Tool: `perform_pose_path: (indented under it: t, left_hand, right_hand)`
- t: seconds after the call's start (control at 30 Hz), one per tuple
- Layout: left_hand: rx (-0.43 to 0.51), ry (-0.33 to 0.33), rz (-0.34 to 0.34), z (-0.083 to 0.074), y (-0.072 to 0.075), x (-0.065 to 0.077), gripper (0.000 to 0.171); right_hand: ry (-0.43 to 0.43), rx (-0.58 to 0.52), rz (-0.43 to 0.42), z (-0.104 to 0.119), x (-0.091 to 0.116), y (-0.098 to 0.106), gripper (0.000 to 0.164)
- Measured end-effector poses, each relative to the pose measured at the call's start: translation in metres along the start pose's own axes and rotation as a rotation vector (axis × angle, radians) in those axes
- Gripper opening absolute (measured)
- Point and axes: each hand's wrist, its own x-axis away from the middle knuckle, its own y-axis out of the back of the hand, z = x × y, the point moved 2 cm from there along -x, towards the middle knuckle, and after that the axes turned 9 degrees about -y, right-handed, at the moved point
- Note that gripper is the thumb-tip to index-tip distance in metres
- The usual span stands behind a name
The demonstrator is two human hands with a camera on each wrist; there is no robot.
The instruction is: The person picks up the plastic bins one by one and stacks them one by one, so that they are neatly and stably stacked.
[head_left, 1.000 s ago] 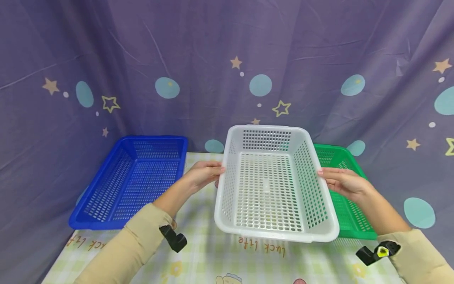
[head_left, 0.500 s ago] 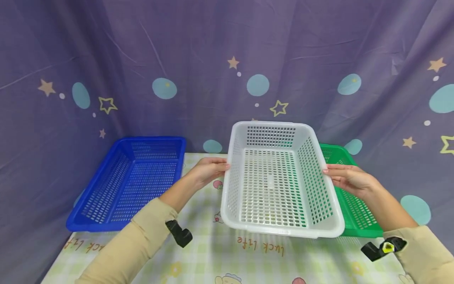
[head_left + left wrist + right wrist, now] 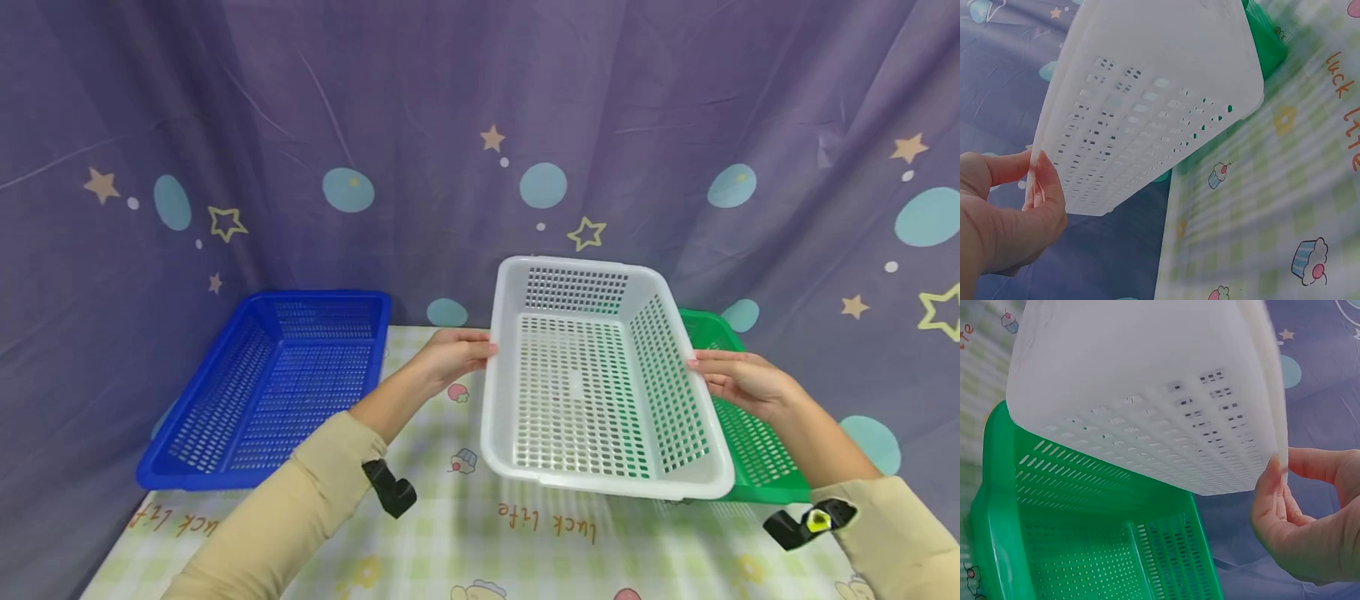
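Note:
A white perforated plastic basket (image 3: 573, 392) is held up between both hands above the table, tilted slightly in the head view. My left hand (image 3: 453, 360) pinches its left rim, thumb and fingers on either side, as the left wrist view of the basket's side wall (image 3: 1166, 81) confirms. On the opposite rim my right hand (image 3: 742, 382) grips in the same way. Nothing lies inside the basket. Partly hidden behind and below it stands a green basket (image 3: 765, 450), whose holed floor (image 3: 1085, 556) shows in the right wrist view.
An empty blue basket (image 3: 300, 392) stands at the left of the table. A checked tablecloth (image 3: 420, 542) with printed cakes and lettering covers the table. Behind it hangs a purple curtain (image 3: 435, 100) with stars and ovals.
The white basket has shifted a little to the right and slightly up, both hands moving with it. More of the tablecloth shows at its left. The grips are unchanged.

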Motion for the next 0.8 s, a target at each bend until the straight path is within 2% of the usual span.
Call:
perform_pose_path:
  t: [0.17, 0.4, 0.6, 0.8]
  left_hand:
    - [0.001, 0.021, -0.013, -0.002, 0.003, -0.001, 0.035]
    - [0.017, 0.025, -0.023, -0.002, 0.005, -0.001, 0.036]
    - [0.052, 0.017, -0.017, -0.002, 0.006, -0.004, 0.035]
    - [0.042, 0.044, -0.007, -0.003, 0.005, -0.003, 0.036]
  right_hand:
    - [-0.003, 0.037, -0.049, -0.001, -0.003, -0.003, 0.026]
    - [0.0, 0.068, -0.1, -0.001, -0.004, -0.006, 0.015]
    - [0.003, 0.085, -0.136, 0.0, -0.003, -0.009, 0.019]
    - [-0.01, 0.129, -0.176, 0.001, 0.0, -0.011, 0.02]
